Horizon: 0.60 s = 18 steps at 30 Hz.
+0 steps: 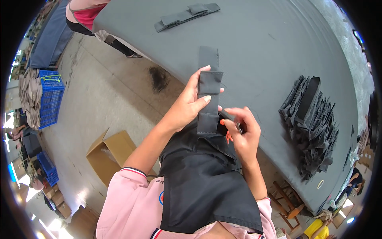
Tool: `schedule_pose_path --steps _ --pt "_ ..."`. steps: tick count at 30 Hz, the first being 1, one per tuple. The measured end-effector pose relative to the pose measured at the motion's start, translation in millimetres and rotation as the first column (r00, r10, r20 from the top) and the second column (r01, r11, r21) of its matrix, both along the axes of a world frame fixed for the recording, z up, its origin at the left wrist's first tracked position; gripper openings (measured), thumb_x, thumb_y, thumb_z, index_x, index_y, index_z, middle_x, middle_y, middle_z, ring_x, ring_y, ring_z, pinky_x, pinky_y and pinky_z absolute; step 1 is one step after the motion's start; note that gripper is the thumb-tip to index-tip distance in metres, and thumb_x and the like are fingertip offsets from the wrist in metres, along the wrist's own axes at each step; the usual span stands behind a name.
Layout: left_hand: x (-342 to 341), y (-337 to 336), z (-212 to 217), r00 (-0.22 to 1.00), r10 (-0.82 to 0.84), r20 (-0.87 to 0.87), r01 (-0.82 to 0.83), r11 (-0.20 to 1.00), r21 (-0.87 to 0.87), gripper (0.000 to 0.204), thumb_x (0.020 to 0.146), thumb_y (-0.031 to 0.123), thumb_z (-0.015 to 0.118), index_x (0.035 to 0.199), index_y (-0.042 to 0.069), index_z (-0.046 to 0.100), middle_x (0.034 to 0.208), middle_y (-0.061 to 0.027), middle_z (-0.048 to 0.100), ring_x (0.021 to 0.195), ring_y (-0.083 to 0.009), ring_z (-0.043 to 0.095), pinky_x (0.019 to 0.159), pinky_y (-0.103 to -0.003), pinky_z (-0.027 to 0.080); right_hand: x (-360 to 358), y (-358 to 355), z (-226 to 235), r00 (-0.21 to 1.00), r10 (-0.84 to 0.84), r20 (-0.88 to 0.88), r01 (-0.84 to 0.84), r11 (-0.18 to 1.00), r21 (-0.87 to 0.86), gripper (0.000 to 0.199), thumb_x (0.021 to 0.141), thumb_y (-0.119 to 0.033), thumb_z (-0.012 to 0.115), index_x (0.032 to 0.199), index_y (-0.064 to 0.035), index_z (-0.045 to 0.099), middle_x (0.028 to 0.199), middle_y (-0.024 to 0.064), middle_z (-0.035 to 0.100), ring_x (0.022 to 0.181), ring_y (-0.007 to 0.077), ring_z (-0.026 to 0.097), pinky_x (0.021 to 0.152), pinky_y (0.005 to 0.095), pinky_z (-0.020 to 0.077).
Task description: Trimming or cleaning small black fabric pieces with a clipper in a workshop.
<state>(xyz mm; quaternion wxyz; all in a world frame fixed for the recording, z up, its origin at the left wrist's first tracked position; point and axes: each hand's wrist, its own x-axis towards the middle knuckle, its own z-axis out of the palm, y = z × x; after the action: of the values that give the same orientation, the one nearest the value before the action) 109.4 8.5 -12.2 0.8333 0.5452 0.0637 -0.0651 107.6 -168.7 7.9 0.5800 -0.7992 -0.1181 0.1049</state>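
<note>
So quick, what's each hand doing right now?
Left hand: closed on a dark fabric strip, holding it up.
Right hand: closed on a small orange-handled tool, probably snips, at the strip's lower end.

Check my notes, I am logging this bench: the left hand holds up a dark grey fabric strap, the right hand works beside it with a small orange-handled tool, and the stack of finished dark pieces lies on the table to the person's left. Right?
Not quite. The head view shows the stack of dark pieces on the table to the person's right, not left. The rest holds: the left hand holds up the strap, the right hand works with the orange-handled tool.
</note>
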Motion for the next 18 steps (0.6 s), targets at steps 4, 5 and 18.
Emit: schedule_pose_path --steps 4,5,18 --pt "2.5 0.2 5.3 0.995 -0.101 0.004 0.101 0.995 0.018 0.065 0.086 -0.003 0.045 0.143 0.01 0.018 0.122 -0.0175 0.051 0.116 -0.022 0.05 0.097 -0.035 0.042 21.6 15.0 -4.4 0.987 0.156 -0.027 -0.157 0.988 -0.013 0.027 0.071 0.006 0.066 0.095 -0.0061 0.062 0.073 0.0076 0.05 0.066 0.0184 0.055 0.063 0.029 0.0466" --pt "2.0 -1.0 3.7 0.997 -0.074 -0.035 0.072 0.996 -0.056 0.065 0.086 -0.004 0.045 0.143 0.009 0.018 0.123 -0.0175 0.05 0.115 -0.0215 0.051 0.098 -0.035 0.042 18.8 9.3 -12.2 0.97 0.242 0.002 -0.241 0.967 -0.088 0.023 0.071 0.005 0.067 0.091 -0.0054 0.062 0.073 0.0075 0.051 0.066 0.0198 0.055 0.062 0.0297 0.0463" --pt "16.0 -8.3 5.5 0.997 -0.07 -0.042 0.065 0.992 -0.106 0.066 0.086 -0.008 0.038 0.145 0.011 0.014 0.128 -0.0159 0.043 0.101 -0.023 0.057 0.084 -0.036 0.053 -15.1 -14.9 -13.9 0.971 0.087 -0.223 -0.076 0.995 0.059 0.036 0.071 0.005 0.07 0.104 -0.0039 0.062 0.071 -0.0003 0.045 0.063 0.0085 0.042 0.059 0.0217 0.0388"
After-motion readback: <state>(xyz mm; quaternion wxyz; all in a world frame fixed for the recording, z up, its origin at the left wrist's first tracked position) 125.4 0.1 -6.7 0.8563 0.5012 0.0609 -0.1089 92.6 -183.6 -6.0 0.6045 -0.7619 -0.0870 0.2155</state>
